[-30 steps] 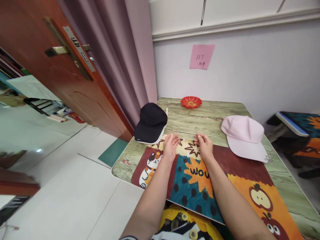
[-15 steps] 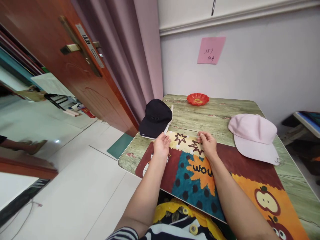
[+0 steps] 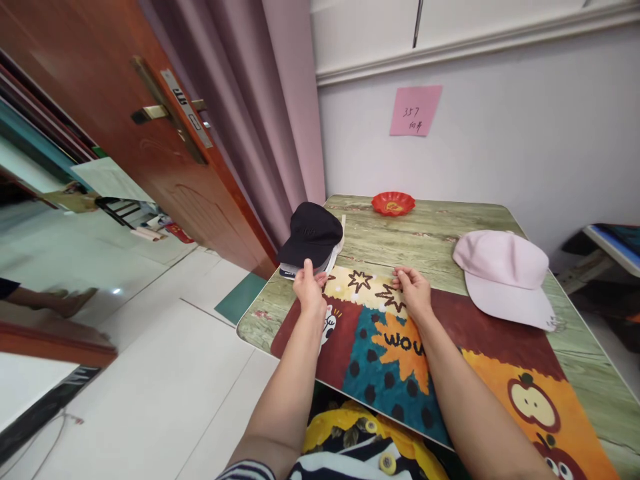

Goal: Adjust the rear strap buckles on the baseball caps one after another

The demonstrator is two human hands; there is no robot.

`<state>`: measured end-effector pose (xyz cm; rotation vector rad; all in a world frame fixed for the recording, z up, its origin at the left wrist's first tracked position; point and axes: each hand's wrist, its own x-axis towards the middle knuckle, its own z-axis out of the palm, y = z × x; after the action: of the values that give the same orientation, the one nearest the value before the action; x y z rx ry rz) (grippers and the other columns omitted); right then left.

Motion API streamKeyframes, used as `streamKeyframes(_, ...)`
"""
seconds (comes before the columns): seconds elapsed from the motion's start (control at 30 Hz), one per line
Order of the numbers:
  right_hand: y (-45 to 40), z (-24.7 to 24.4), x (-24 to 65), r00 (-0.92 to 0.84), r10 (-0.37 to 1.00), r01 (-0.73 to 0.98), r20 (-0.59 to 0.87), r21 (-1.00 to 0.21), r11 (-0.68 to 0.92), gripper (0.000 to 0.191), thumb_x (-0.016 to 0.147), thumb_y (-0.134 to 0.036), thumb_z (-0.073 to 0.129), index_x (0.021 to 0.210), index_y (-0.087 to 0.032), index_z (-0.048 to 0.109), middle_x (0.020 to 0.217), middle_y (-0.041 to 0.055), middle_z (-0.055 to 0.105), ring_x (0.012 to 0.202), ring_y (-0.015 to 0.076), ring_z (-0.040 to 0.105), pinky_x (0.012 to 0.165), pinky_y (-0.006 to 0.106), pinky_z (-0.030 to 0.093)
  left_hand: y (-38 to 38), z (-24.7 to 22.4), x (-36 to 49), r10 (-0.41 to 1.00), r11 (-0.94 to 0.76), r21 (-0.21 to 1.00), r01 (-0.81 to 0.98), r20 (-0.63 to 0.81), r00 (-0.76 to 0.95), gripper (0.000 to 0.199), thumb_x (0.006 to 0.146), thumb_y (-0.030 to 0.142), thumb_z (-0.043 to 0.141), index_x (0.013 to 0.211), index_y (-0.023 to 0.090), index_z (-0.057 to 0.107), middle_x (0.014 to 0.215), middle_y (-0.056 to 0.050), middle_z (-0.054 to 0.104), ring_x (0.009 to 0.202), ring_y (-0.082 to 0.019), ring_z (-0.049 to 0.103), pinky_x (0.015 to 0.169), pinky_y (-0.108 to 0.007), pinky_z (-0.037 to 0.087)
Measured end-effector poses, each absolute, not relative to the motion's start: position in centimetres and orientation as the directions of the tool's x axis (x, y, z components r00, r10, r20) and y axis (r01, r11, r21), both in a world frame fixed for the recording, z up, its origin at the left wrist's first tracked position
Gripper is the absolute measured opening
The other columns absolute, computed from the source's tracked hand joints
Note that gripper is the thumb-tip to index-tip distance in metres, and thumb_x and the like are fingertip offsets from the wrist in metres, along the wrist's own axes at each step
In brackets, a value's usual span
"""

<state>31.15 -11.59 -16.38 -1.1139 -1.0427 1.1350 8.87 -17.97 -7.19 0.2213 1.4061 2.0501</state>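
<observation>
A black cap (image 3: 314, 227) sits on top of at least one lighter cap at the table's left edge; a pale brim with small lettering (image 3: 290, 272) shows beneath it. My left hand (image 3: 310, 287) is at the front of the black cap's brim, thumb on top and fingers below, closed on the brim's edge. My right hand (image 3: 414, 288) hovers over the mat's upper edge, its fingers loosely bent and apart, holding nothing. Under both hands lies a colourful printed mat (image 3: 345, 333) with "wow" on it. A pink cap (image 3: 503, 273) rests on the right side, brim facing me.
A red scalloped dish (image 3: 393, 204) stands at the back of the green wood-patterned table (image 3: 430, 230). A pink paper note (image 3: 416, 111) is stuck on the wall. To the left are a mauve curtain (image 3: 295, 100) and an open wooden door (image 3: 200, 193). Another person's leg (image 3: 45, 300) shows farther left.
My left hand has moved slightly left onto the black cap's brim and closed there. The brim is raised a little, showing more of the pale brim beneath. My right hand stays nearly still.
</observation>
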Motion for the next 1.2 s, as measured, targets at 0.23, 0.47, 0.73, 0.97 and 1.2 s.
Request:
streamKeyframes(0.23, -11.5, -16.6, 31.2, 0.125, 0.991, -0.136, 0.055, -0.988, 0.072, 0.035, 0.080, -0.050, 0.070, 0.094, -0.019, 0.069, 0.086, 0.0026, 0.071, 0.064, 0.0122, 0.063, 0.064, 0.027, 0.055, -17.0, -6.6, 6.6, 0.602, -0.218, 0.861, -0.458, -0.251, -0.758, 0.020, 0.089, 0.029, 0.069, 0.085, 0.020, 0.051, 0.078, 0.001, 0.063, 0.062, -0.013, 0.066, 0.071, -0.033, 0.061)
streamKeyframes(0.47, -11.5, -16.4, 31.1, 0.119, 0.992, -0.160, 0.048, -0.985, 0.067, 0.036, 0.079, -0.051, 0.072, 0.094, -0.018, 0.070, 0.083, 0.0020, 0.071, 0.062, 0.0120, 0.063, 0.062, 0.027, 0.054, -17.1, -5.9, 7.0, 0.713, -0.265, 0.788, -0.556, -0.227, -0.663, 0.027, 0.077, 0.012, 0.078, 0.074, 0.018, 0.051, 0.073, 0.003, 0.064, 0.070, -0.012, 0.067, 0.087, -0.041, 0.060)
streamKeyframes(0.73, -12.0, -14.9, 31.4, 0.026, 0.999, -0.261, 0.038, -0.964, 0.043, 0.053, 0.083, -0.069, 0.064, 0.103, -0.020, 0.071, 0.101, 0.0088, 0.074, 0.076, 0.0175, 0.069, 0.071, 0.032, 0.059, -18.2, -7.0, 12.1, 0.923, -0.176, 0.754, -0.633, -0.098, -0.372, 0.027, 0.069, 0.020, 0.087, 0.086, 0.017, 0.067, 0.087, -0.002, 0.074, 0.087, -0.019, 0.072, 0.094, -0.045, 0.058)
streamKeyframes(0.97, -11.7, -13.1, 32.7, -0.115, 0.993, -0.694, 0.001, -0.716, -0.080, 0.048, 0.085, -0.074, 0.054, 0.090, -0.028, 0.065, 0.100, 0.0063, 0.073, 0.114, 0.0255, 0.067, 0.099, 0.046, 0.055, -19.1, -10.3, 15.6, 0.967, 0.120, 0.720, -0.684, -0.241, -0.085, 0.024, 0.073, 0.020, 0.085, 0.089, 0.015, 0.069, 0.093, -0.005, 0.077, 0.083, -0.020, 0.074, 0.092, -0.044, 0.059)
streamKeyframes(1.2, -11.6, -12.9, 33.4, -0.077, 0.997, -0.749, 0.022, -0.661, -0.043, 0.028, 0.075, -0.032, 0.060, 0.100, -0.025, 0.072, 0.112, 0.0050, 0.077, 0.124, 0.0253, 0.063, 0.113, 0.050, 0.045, -19.1, -10.9, 14.7, 0.962, 0.231, 0.752, -0.618, -0.272, 0.029, 0.034, 0.070, 0.016, 0.085, 0.101, 0.016, 0.073, 0.098, -0.008, 0.078, 0.078, -0.019, 0.073, 0.073, -0.032, 0.060)
